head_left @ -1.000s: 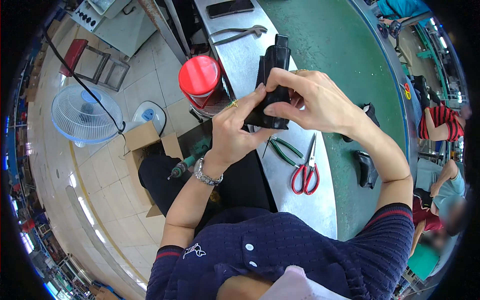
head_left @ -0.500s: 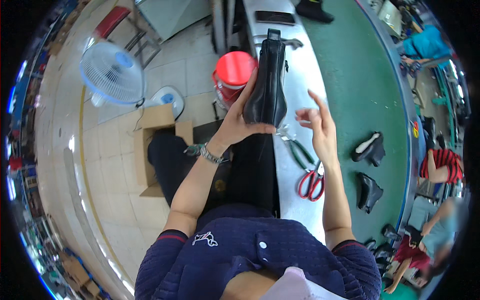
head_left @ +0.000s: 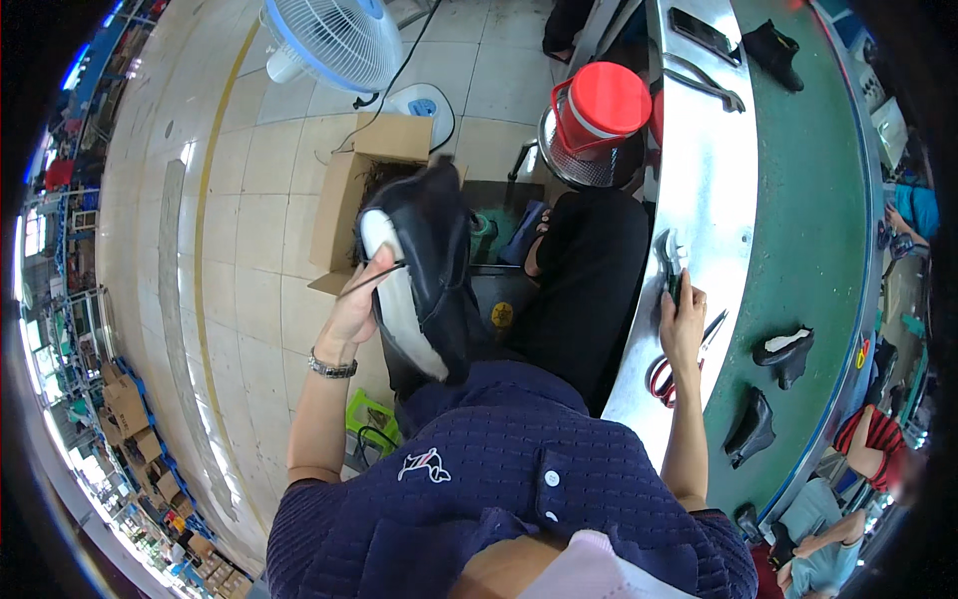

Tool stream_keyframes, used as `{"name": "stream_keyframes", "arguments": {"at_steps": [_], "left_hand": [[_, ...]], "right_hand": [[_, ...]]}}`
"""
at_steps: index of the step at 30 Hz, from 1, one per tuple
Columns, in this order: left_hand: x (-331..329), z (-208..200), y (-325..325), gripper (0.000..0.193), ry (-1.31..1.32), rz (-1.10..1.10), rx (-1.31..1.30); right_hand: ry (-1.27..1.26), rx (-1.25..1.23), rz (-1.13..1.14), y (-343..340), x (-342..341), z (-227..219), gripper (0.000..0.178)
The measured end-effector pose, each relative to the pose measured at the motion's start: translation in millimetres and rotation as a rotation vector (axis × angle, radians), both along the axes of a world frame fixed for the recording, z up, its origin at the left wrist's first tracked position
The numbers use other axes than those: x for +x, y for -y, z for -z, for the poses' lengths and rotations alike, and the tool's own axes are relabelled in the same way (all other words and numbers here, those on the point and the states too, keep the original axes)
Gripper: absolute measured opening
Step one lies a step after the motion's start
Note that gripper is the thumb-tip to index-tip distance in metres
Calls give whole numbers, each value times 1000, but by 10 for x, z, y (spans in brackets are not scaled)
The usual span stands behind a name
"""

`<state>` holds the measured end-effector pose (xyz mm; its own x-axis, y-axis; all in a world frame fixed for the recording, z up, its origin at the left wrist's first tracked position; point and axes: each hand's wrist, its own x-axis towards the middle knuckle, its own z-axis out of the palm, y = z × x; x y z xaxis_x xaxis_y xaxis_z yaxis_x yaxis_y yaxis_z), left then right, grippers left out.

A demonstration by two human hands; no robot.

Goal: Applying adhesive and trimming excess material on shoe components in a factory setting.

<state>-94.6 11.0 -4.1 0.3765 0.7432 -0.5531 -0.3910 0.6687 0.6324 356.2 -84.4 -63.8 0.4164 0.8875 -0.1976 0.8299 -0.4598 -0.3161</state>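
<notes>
My left hand (head_left: 357, 304) is closed on a black leather boot (head_left: 444, 250), its thumb pressed on the pale underside (head_left: 401, 304). The boot is tilted over my lap with its shaft pointing away from me, and a thin dark strand sticks out by the thumb. On the metal bench to the right, my right hand (head_left: 685, 324) is closed round the handles of green-handled pliers (head_left: 672, 255), whose metal head points away; the palm hides most of the handles. Beside that wrist lie red-handled scissors (head_left: 660, 381), partly covered by the hand.
A metal bar tool (head_left: 704, 82) and a phone (head_left: 705, 36) lie farther up the bench (head_left: 714, 180). The green belt (head_left: 808, 220) beyond carries several black boots (head_left: 750, 427). A red bucket (head_left: 599, 105), open carton (head_left: 334, 220) and fan (head_left: 334, 45) stand to the left of the bench.
My left hand has brought the boot left and nearer my body, turning its pale underside into view. My right hand has come down onto the pliers on the bench. The view has swung left.
</notes>
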Motion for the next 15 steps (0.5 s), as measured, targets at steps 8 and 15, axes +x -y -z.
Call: {"name": "stream_keyframes", "arguments": {"at_steps": [8,15], "left_hand": [[488,-93,-182,57,-214,223,-72],[803,6,-214,84,-369,213,193]], "right_hand": [[-1029,30,204,-329,-590,-758,40],[-1333,-315,-162,-816,-1305,-1457,57]]}}
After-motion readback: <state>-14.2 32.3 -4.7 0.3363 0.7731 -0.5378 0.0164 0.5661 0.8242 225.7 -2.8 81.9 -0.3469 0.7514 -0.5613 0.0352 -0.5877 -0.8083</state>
